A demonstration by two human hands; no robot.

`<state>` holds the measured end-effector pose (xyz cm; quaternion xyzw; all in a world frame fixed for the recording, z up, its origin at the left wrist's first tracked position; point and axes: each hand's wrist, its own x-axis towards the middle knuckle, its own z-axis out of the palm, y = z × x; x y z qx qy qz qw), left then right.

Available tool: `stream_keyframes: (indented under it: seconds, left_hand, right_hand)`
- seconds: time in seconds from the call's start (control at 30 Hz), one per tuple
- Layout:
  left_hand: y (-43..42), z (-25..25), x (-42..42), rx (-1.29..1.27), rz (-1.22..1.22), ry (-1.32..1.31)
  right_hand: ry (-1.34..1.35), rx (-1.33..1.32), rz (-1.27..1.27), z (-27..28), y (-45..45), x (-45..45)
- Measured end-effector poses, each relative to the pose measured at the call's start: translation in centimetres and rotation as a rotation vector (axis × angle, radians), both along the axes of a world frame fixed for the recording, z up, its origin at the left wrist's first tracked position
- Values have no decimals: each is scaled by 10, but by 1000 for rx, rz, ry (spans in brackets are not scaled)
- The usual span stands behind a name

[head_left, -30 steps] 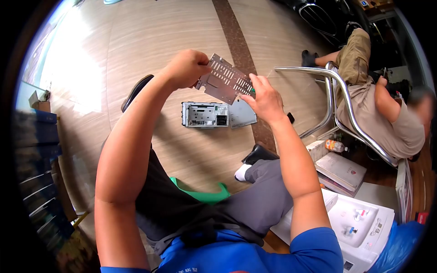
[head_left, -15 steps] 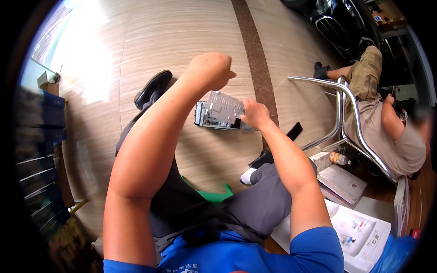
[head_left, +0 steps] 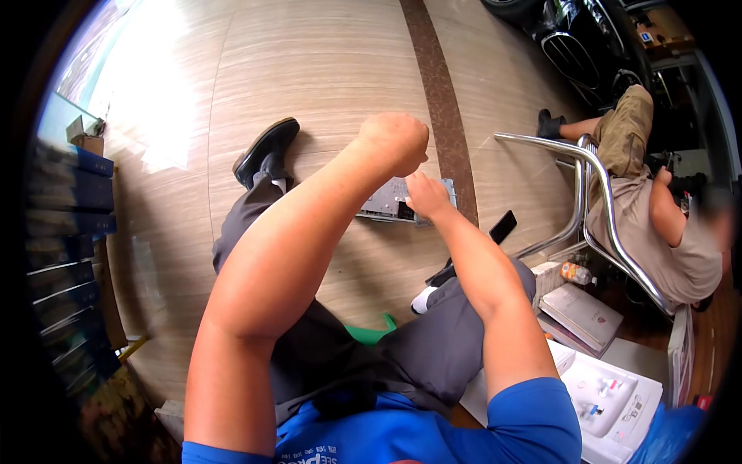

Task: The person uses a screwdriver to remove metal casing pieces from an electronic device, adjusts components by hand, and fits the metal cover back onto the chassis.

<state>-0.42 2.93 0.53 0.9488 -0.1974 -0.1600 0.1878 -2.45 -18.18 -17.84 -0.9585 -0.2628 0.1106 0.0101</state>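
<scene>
On the floor between my legs lies a silver metal box (head_left: 398,220), largely hidden by my hands and left forearm. A slotted metal plate (head_left: 383,203) rests over its top. My left hand (head_left: 396,143) is curled above the far side of the box, and its fingertips are hidden behind it. Close beside it, my right hand (head_left: 427,196) has its fingers bent together at the plate's right part; what they grip is too small to make out. A grey sheet-metal piece (head_left: 449,187) shows behind my right hand.
A black phone (head_left: 502,226) lies on the floor to the right. Beyond it are a chrome chair frame (head_left: 576,151) and a seated person (head_left: 649,224). A white dispenser panel (head_left: 610,390), books (head_left: 583,313) and a bottle (head_left: 577,273) sit at lower right. Blue boxes (head_left: 73,193) are stacked left.
The slotted plate has come down from the air onto the metal box. My left hand has let go of its edge and moved right, next to my right hand. The view has shifted slightly.
</scene>
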Motion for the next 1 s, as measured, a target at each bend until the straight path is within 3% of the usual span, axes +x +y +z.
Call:
stream_keyframes:
  seconds: [1.0]
  left_hand:
    - [-3,-3,3,-43,-24,30]
  right_hand:
    - [141,-67,-26,0,-10,12]
